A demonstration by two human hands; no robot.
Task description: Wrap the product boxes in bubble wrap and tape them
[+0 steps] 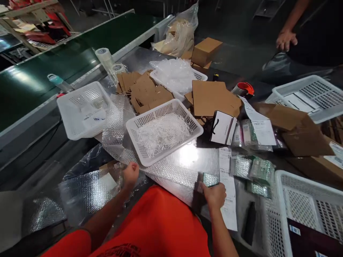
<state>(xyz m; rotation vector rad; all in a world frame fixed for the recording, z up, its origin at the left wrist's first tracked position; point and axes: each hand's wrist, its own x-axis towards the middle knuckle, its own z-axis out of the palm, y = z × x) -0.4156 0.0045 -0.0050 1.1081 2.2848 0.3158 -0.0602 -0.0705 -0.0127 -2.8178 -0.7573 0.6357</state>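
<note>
Right hand (pixel 215 195) pinching small bubble-wrapped packet (pixel 210 179) at view's five o'clock, left hand (pixel 131 174) curled, can't tell if gripping bubble-wrap sheet (pixel 114 123); rightward swing could drag label strip (pixel 227 192) at packet's three o'clock askew.

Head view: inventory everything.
baskets: at least five, white, left to right
shredded paper: one heap, white, centre
conveyor: one, green, left
bubble wrap: uncounted, clear, left
cardboard: many, brown, back
tape rolls: several, clear, left
bottle: one, teal top, left
tape dispenser: one, orange, right
bag: one, white, right
label sheets: several, white, right
wrapped packs: several, green, right
co-worker's hand: one, bare, upper right
shirt: one, red, bottom
left hand: one, bare, beside bubble wrap
right hand: one, bare, grip on green pack
</note>
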